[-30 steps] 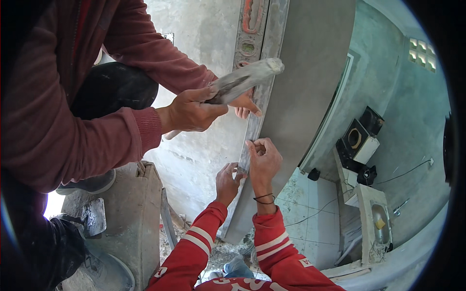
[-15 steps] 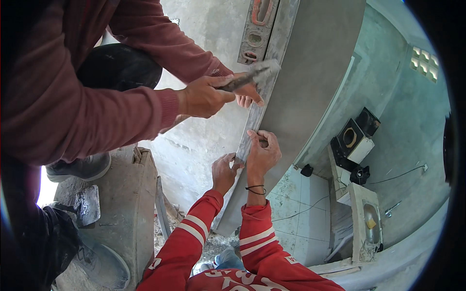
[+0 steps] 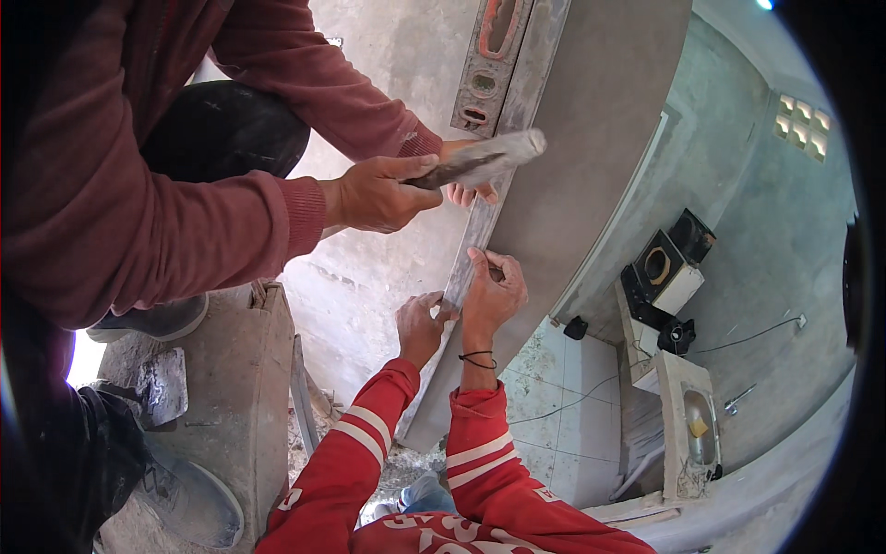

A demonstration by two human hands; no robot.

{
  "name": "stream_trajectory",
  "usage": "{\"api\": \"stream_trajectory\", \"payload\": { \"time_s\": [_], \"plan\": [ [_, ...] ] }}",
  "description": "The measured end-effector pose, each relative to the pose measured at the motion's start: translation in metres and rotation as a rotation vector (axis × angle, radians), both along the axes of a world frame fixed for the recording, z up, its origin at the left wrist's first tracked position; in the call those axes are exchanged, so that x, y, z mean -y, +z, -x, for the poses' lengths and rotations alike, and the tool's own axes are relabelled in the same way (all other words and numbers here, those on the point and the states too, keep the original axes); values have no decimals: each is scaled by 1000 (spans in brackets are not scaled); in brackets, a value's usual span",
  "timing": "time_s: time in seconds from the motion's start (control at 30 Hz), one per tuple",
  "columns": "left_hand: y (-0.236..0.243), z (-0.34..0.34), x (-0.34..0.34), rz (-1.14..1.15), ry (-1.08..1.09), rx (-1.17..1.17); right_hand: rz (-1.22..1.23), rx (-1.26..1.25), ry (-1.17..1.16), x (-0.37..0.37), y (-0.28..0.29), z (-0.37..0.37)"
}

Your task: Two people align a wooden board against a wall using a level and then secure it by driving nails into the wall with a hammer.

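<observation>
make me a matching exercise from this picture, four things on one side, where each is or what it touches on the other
Things
1. left hand
2. right hand
3. co-worker's hand
4. spirit level

Places
A. grips a grey, mortar-caked tool handle
B. lies against the wall at the top, beside the grey tile
C. fingertips at the left edge of the large grey tile
D. pressed on the tile's face, black band at the wrist

Pairs: 1-C, 2-D, 3-A, 4-B
</observation>
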State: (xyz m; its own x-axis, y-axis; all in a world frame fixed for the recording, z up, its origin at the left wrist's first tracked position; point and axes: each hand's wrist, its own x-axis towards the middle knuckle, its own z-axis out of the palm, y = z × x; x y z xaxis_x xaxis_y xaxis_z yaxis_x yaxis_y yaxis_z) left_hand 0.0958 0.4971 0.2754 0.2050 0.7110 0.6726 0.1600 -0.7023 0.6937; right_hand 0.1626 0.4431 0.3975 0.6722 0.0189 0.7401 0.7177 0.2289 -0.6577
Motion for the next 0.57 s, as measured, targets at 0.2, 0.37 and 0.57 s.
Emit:
{"api": "stream_trajectory", "payload": {
  "time_s": [0.2, 0.37, 0.57],
  "plan": [
    [11, 5, 6, 64, -30, -80, 0, -21, 25, 2, -1, -2],
    [18, 8, 7, 113, -108, -19, -1, -60, 21, 1, 1, 0],
    [18, 9, 6, 147, -136, -29, 9, -60, 1, 0, 0, 1]
  ]
}}
